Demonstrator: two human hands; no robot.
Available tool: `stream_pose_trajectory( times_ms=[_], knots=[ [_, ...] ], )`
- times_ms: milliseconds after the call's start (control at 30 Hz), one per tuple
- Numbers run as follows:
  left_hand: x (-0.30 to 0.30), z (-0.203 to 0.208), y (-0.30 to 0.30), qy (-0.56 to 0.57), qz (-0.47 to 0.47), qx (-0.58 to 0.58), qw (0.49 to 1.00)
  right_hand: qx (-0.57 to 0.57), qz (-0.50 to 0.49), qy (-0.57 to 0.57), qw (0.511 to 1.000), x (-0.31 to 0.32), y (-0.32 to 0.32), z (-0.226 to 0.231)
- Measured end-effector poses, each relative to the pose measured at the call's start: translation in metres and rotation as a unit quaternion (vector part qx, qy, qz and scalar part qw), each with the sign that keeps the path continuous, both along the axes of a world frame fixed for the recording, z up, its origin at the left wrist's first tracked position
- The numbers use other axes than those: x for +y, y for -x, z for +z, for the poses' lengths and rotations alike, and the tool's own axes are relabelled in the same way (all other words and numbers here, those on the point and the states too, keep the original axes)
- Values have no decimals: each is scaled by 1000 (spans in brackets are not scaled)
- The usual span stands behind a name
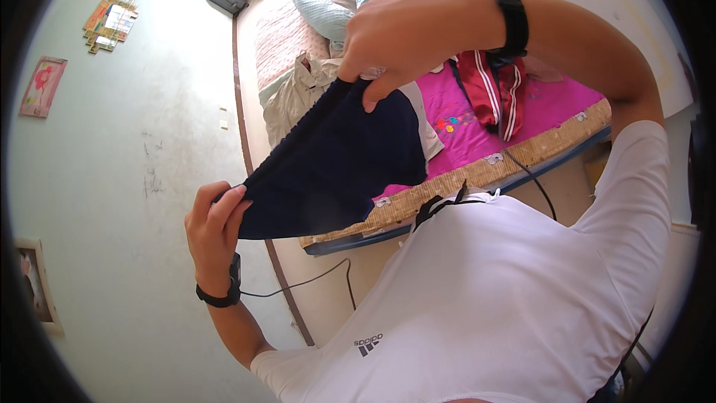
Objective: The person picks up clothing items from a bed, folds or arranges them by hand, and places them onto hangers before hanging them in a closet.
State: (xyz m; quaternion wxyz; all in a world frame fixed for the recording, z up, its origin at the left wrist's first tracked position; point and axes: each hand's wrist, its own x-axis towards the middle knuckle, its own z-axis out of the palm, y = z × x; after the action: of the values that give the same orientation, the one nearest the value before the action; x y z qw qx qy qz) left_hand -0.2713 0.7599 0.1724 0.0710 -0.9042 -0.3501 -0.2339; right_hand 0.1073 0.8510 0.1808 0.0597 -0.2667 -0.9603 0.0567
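A pair of navy blue shorts (335, 157) hangs in the air between my hands, its gathered waistband stretched in a slanting line. My left hand (212, 224) pinches the lower left end of that waistband between thumb and fingers. Higher up and farther right, my right hand (403, 30) is closed on the other end, its thumb pressing the cloth. Behind the shorts lie a beige garment (294, 101) and a white cloth (425, 123), both partly covered from view. A dark red garment with white stripes (488, 93) rests on the bed to the right.
The bed has a bright pink cover (552, 112) and a woven mat edge (477, 179). Light blue bedding (321, 11) is heaped at its far side. A thin black cable (321, 280) runs from my left wrist strap. The pale wall (149, 157) stands on the left.
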Motion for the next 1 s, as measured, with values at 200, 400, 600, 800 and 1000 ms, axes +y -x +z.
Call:
stream_pose_trajectory(
  times_ms=[200,400,600,800,1000],
  knots=[
    [-14,3,-6,13,29,-23,999,58,44,-45,996,-6,-10,-9],
    [-2,8,7,36,114,32,992,91,15,-84,992,-11,-9,2],
    [1,4,22,8,87,136,987,37,6,-163,986,1,-21,-8],
    [-19,-3,114,-101,148,135,975,58,85,-273,957,8,-94,7],
    [3,-2,71,-36,64,40,996,85,53,-189,977,3,-77,11]
  ],
)
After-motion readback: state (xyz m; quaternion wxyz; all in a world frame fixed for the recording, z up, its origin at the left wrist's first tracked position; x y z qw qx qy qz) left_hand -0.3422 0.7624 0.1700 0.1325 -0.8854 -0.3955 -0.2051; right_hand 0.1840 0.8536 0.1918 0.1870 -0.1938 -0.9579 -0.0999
